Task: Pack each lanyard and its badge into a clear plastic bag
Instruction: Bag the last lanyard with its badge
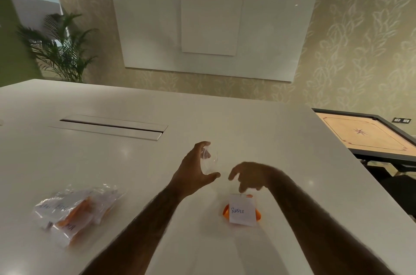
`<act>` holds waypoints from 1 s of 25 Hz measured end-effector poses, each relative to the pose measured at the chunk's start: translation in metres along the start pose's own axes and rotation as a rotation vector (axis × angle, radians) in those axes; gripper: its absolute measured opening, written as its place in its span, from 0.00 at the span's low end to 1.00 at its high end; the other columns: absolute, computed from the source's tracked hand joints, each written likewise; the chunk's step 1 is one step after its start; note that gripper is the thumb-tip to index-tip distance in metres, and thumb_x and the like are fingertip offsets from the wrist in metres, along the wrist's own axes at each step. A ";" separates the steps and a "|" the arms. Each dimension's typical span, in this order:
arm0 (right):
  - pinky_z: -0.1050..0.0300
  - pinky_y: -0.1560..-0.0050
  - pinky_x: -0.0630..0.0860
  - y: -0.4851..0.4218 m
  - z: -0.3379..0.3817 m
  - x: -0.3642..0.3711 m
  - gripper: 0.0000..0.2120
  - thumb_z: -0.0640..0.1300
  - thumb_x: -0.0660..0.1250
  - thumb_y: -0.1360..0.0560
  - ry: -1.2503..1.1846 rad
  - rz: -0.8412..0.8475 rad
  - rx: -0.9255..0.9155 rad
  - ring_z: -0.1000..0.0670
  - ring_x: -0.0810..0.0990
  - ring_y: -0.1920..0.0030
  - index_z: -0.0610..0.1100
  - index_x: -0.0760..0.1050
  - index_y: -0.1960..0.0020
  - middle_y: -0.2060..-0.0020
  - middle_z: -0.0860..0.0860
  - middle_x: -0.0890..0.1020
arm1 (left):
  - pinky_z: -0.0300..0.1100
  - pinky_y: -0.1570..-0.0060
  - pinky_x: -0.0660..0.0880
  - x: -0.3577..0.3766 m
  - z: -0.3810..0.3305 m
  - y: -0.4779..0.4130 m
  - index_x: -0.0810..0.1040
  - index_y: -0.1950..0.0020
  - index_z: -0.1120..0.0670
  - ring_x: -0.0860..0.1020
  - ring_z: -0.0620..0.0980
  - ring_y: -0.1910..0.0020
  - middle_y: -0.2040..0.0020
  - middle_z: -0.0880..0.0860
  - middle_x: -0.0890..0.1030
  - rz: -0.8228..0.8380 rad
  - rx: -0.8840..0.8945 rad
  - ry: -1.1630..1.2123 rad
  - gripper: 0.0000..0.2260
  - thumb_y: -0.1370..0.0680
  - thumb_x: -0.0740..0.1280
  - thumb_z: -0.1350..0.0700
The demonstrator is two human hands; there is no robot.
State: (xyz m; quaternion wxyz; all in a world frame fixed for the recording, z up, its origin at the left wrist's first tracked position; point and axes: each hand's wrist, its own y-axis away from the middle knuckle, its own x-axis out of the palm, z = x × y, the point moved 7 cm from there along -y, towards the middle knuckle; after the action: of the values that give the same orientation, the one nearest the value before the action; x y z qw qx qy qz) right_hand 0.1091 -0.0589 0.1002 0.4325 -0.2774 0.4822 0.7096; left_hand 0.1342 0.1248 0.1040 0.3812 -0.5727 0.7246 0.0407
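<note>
A white badge marked "APPLE" lies on the white table over a folded orange lanyard. My right hand hovers just above the badge's top edge, fingers pointing down at the clip, and I cannot tell whether they touch it. My left hand is spread wide around an empty clear plastic bag, fingertips on its top and thumb at its lower edge, a little left of the badge.
A pile of filled clear bags with orange lanyards and white badges lies at the near left. A cable hatch is set into the table farther back. A carrom board stands beyond the table's right edge.
</note>
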 end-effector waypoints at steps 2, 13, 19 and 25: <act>0.54 0.36 0.72 -0.003 -0.002 0.023 0.34 0.33 0.70 0.25 0.253 0.093 -0.051 0.44 0.71 0.31 0.51 0.67 0.23 0.25 0.46 0.66 | 0.47 0.36 0.74 0.004 0.000 0.002 0.61 0.28 0.43 0.74 0.45 0.40 0.46 0.40 0.74 0.006 0.011 -0.007 0.41 0.35 0.78 0.40; 0.52 0.42 0.74 -0.023 -0.009 0.060 0.31 0.46 0.79 0.31 0.435 0.120 -0.144 0.43 0.72 0.37 0.47 0.71 0.31 0.36 0.45 0.72 | 0.46 0.38 0.75 0.003 -0.006 0.006 0.61 0.28 0.43 0.75 0.45 0.39 0.44 0.43 0.75 -0.004 0.037 -0.003 0.41 0.34 0.80 0.43; 0.55 0.47 0.75 -0.023 -0.030 0.055 0.30 0.52 0.79 0.33 0.267 0.026 -0.111 0.51 0.74 0.45 0.45 0.75 0.35 0.46 0.54 0.74 | 0.49 0.37 0.75 0.001 -0.004 0.007 0.61 0.28 0.42 0.75 0.45 0.39 0.44 0.43 0.76 -0.003 0.036 0.005 0.40 0.35 0.79 0.43; 0.58 0.54 0.79 -0.015 -0.047 0.048 0.23 0.44 0.76 0.29 -0.096 -0.024 -0.059 0.49 0.78 0.47 0.44 0.74 0.37 0.47 0.52 0.77 | 0.50 0.37 0.74 0.004 0.000 0.006 0.61 0.29 0.41 0.75 0.45 0.40 0.45 0.42 0.76 0.003 0.021 0.000 0.40 0.35 0.79 0.42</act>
State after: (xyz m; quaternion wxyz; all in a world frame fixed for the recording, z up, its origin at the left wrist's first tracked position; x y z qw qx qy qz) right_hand 0.0981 -0.0835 0.0367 0.4551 -0.2615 0.4364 0.7308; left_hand 0.1288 0.1235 0.0988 0.3870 -0.5677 0.7258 0.0336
